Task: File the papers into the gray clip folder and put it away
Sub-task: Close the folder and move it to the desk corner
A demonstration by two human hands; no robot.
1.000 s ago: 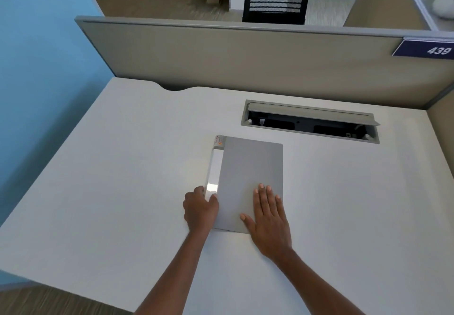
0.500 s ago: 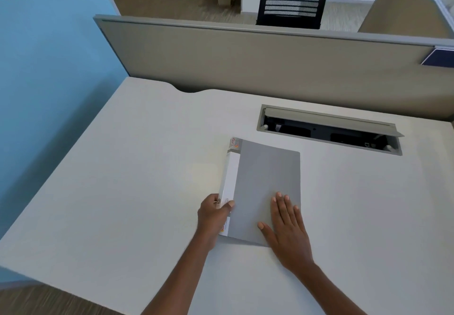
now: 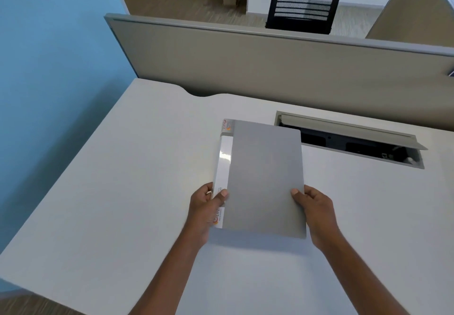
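- At the near edge of the gray clip folder (image 3: pixel 266 179), both hands are clamped on it: the left hand (image 3: pixel 205 212) pinches the spine side with its thumb on top, and the right hand (image 3: pixel 315 212) pinches the opposite long edge the same way.
- Holding two opposite edges keeps the thin cover flat and shut, so whatever is filed inside cannot slide out; no loose papers show anywhere.
- Its near end looks raised off the counter (image 3: pixel 122 204), judging by the shadow under it; whether the far end touches I cannot tell.
- Beyond its far right corner, an open cable tray (image 3: pixel 351 140) is sunk into the counter, with a partition (image 3: pixel 270 69) behind.
- Filing seems finished; putting the folder away remains, and no storage spot is visible.
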